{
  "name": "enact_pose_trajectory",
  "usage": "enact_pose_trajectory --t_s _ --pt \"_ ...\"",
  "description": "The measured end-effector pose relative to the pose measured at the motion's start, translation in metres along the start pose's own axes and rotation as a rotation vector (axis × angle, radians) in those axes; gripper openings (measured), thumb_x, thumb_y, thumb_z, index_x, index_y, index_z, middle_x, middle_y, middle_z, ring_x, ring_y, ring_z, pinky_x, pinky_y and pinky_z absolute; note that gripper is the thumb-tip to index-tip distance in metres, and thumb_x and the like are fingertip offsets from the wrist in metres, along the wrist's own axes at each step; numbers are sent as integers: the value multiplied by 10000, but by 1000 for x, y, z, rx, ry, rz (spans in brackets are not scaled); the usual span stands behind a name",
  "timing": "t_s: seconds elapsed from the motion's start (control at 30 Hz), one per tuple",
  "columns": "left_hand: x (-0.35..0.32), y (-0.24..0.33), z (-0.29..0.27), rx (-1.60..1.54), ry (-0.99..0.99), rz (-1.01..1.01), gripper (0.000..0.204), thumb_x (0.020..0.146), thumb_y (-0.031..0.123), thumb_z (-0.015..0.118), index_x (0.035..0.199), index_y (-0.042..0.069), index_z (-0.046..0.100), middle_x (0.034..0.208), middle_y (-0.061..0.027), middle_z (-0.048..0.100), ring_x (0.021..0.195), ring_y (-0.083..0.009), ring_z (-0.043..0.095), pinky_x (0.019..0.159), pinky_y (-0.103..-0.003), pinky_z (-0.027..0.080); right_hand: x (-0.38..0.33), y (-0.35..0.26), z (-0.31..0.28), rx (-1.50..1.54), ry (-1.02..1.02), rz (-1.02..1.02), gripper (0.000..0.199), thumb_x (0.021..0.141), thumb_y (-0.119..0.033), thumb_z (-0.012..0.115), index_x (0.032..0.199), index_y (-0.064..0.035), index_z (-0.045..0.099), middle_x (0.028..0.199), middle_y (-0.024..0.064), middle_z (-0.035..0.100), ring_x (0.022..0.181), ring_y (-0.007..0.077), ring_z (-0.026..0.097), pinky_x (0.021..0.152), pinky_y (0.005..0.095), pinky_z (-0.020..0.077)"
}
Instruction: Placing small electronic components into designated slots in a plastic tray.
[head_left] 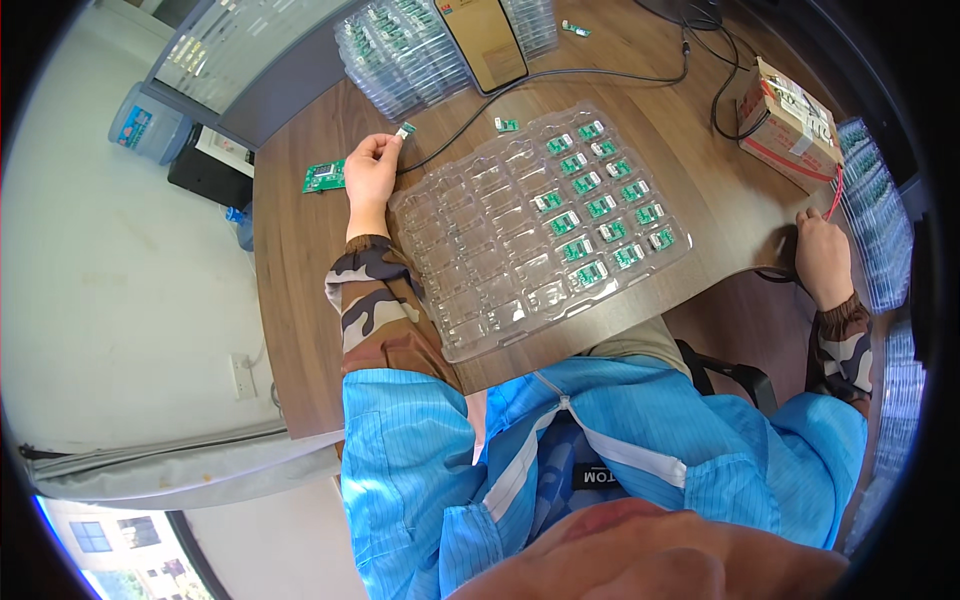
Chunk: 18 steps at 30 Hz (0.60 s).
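Smock [410,470]: bright blue, fine darker pinstripes, spans 4 to 7 o'clock. White trim [640,455] at 5, bordering the open neck; small pale zip pull [565,403], also 5. Shirt [556,485] underneath: darker blue, patterned, black label [597,477] with light lettering. Left sleeve [372,300] at 9, right sleeve [848,350] just past 3: both camo, brown/black/off-white, gathered dark brown cuffs [368,243]. Left hand [371,180], right hand [824,262]: bare. Trousers [640,340]: khaki, between 3 and 4.

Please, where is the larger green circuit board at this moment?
In the head view, the larger green circuit board lies on the wooden table, toward its left edge, immediately left of the left hand and the clear plastic tray.
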<state>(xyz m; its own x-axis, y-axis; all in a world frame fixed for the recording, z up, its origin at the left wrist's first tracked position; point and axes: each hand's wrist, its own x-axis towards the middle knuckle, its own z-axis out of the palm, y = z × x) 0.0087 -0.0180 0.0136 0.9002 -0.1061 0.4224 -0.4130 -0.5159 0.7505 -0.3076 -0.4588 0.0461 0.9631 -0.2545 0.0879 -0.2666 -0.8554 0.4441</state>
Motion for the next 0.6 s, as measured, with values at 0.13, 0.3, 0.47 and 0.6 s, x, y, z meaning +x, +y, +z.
enact_pose_trajectory --t_s 0.13,0.3,0.47,0.6 --pt "-2 1 -2 -1 5 -3 159 762 163 616 786 6 607 630 67 498 557 -16 395 495 -163 308 -3 -3 1 16 44 8 101 695 5 458 776 -5 518 776 128 533 641 284 576 552 346 471" --pt "-3 3 0 -2 1 -12 165 759 171 619 788 9 609 633 65 505 558 -16 396 497 -165 310 -3 -3 5 -12 50 56 92 689 -9 483 777 -10 509 791 115 525 642 264 581 539 340 473" --pt "-5 6 -2 18 5 -14 166 759 172 615 788 9 609 636 62 512 562 -17 404 504 -168 317 2 -4 4 -29 46 41 130 679 -2 496 809 -10 507 825 114 526 637 259 584 541 334 477" --pt "-4 4 -2 15 4 -11 165 759 172 613 791 11 609 637 60 515 570 -18 412 512 -167 323 3 -5 5 -53 28 44 139 678 -1 502 817 -6 505 838 120 528 646 257 588 548 326 480"
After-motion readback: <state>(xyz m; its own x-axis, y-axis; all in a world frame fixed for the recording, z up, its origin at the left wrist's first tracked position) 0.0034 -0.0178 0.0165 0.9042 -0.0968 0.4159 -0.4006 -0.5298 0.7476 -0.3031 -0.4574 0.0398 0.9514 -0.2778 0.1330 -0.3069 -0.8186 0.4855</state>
